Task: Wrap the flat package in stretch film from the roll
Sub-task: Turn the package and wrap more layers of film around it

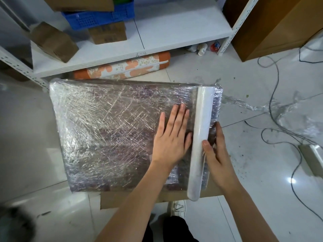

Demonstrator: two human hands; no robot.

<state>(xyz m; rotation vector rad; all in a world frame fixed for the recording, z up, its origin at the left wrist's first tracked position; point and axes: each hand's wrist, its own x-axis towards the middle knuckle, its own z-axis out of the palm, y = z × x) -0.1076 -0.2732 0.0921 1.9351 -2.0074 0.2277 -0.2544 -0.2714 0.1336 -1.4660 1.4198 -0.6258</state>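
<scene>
Pressing flat with straight fingers on the film-covered package [111, 130], which lies on a cardboard sheet [132, 198], the left hand [172, 137] may slip while the right hand [215, 149], thumb and fingers holding the roll [201, 142], pulls, wrinkling the film.

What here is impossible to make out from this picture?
- Package contents: head view, layered film hides them.
- Package underside and what props it up: hidden by the package itself.
- Print on the small box on the shelf: too small and blurred.
- Dark shape at bottom left: blurred, cut off by the edge.
- Right hand fingers beyond the roll: partly hidden.
</scene>
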